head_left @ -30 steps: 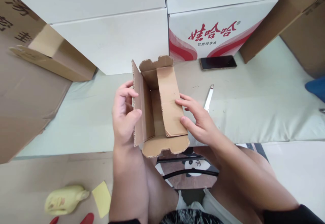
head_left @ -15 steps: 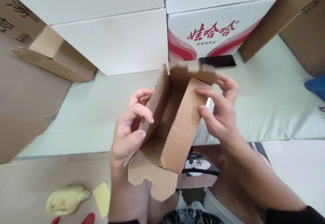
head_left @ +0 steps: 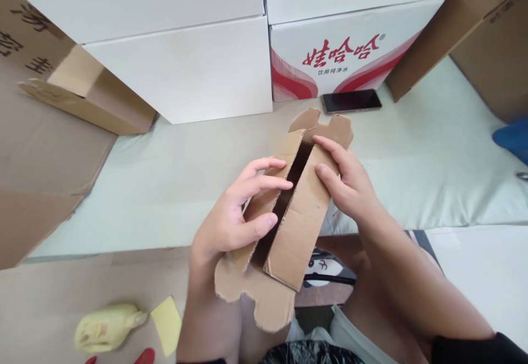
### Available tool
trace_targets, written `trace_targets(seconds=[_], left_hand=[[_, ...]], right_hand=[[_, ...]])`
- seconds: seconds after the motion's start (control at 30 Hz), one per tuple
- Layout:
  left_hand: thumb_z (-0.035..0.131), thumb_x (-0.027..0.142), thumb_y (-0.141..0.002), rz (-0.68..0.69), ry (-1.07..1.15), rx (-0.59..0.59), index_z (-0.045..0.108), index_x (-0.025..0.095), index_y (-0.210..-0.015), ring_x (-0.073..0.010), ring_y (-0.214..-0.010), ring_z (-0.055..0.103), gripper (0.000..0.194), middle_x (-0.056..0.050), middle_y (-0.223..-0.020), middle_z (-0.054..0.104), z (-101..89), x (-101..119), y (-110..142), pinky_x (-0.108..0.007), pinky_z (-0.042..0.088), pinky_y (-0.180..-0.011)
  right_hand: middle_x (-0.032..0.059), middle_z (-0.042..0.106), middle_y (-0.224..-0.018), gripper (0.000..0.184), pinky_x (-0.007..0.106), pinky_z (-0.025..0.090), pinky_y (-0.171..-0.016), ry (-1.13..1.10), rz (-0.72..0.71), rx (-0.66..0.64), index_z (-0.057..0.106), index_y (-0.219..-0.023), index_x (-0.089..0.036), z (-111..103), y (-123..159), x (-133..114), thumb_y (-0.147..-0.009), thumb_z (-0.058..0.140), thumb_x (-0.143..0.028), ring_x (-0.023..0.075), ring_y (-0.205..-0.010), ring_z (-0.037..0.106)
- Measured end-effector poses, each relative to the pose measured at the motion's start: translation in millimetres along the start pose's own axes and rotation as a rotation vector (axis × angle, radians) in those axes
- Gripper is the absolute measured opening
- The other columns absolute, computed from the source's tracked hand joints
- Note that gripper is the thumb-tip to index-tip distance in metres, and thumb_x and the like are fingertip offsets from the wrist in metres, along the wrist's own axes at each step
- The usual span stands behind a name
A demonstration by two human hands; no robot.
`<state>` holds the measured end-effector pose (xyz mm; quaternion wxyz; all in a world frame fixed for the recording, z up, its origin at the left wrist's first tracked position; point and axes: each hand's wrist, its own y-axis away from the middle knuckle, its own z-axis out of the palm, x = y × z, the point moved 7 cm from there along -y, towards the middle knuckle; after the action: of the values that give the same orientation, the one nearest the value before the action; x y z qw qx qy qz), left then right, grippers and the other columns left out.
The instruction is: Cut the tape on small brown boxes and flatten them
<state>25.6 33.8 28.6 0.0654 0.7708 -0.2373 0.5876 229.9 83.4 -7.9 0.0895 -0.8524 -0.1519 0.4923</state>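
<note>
Nearest, above the person's lap, an open-topped brown corrugated cardboard box (head_left: 284,248) lies at a slant, its near end jutting past the edge of the pale green cloth-covered surface (head_left: 144,188). Its scalloped near tab (head_left: 274,303) spreads outward. The long left flap (head_left: 289,147), which was upright a moment ago, has now been folded inward beside the long right flap (head_left: 301,215). That leaves only a narrow dark slot, so the inside is mostly hidden.

The left hand (head_left: 231,210) has a loose, partly open grip, with fingertips and thumb resting on the left flap near its edge. The right hand (head_left: 355,185) has a closer grip: thumb and forefinger lie on the right flap, the remaining fingers are out of sight, and it appears to steady the box. The notched far tab (head_left: 336,127) also stands outward.

Down on the floor to the left are a pale yellow plastic bottle (head_left: 105,328) and a yellow sheet (head_left: 167,323). Farther off, a black smartphone (head_left: 351,101) lies by a white carton with red swooshes (head_left: 355,50).
</note>
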Motion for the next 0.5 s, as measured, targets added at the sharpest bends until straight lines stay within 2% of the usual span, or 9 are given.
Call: trace_targets(seconds=[0.13,0.23,0.33,0.43,0.5], left_hand=[[0.075,0.031,-0.085,-0.06,-0.02,-0.019,0.072,0.031,-0.121,-0.0364,-0.149,0.047,0.037,-0.008,-0.157,0.049,2.5,-0.5,0.3,-0.055,0.044,-0.123],[0.069,0.033,-0.086,-0.052,0.024,0.051,0.071,0.029,-0.116,-0.0368,-0.144,0.051,0.03,-0.009,-0.155,0.05,0.0,-3.0,2.4,-0.055,0.049,-0.116],[0.067,0.038,-0.088,-0.011,0.081,0.109,0.071,0.031,-0.117,-0.0372,-0.141,0.052,0.031,-0.009,-0.154,0.05,-2.6,-4.8,4.3,-0.054,0.052,-0.111],[0.066,0.037,-0.088,-0.027,0.057,0.073,0.074,0.032,-0.12,-0.0371,-0.142,0.052,0.033,-0.009,-0.155,0.048,-0.1,-6.2,3.5,-0.052,0.053,-0.109],[0.067,0.038,-0.088,-0.036,0.048,0.067,0.075,0.031,-0.118,-0.0378,-0.141,0.051,0.032,-0.009,-0.154,0.049,0.3,-5.6,2.5,-0.053,0.053,-0.109]], right_hand=[[0.0082,0.072,-0.138,0.042,0.053,0.052,-0.111,-0.017,-0.003,-0.001,0.065,-0.135,-0.029,-0.9,-0.8,-1.8,-0.095,0.059,-0.038,0.0313,-0.127,0.066],[0.0078,0.074,-0.128,0.035,0.052,0.054,-0.107,-0.02,0.014,0.01,0.067,-0.126,-0.028,-1.7,-0.1,-0.7,-0.093,0.06,-0.038,0.0302,-0.121,0.068],[0.01,0.07,-0.133,0.039,0.052,0.053,-0.107,0.017,-0.02,0.039,0.067,-0.13,-0.028,-3.9,1.4,-4.6,-0.092,0.061,-0.037,0.0312,-0.124,0.066],[0.0113,0.065,-0.142,0.047,0.054,0.053,-0.106,0.108,-0.039,0.057,0.063,-0.139,-0.031,-6.0,2.4,-9.2,-0.093,0.06,-0.037,0.0334,-0.128,0.062],[0.0111,0.066,-0.138,0.046,0.053,0.054,-0.1,0.146,-0.022,0.06,0.063,-0.138,-0.032,-7.4,2.0,-9.9,-0.093,0.06,-0.039,0.0333,-0.121,0.063]])
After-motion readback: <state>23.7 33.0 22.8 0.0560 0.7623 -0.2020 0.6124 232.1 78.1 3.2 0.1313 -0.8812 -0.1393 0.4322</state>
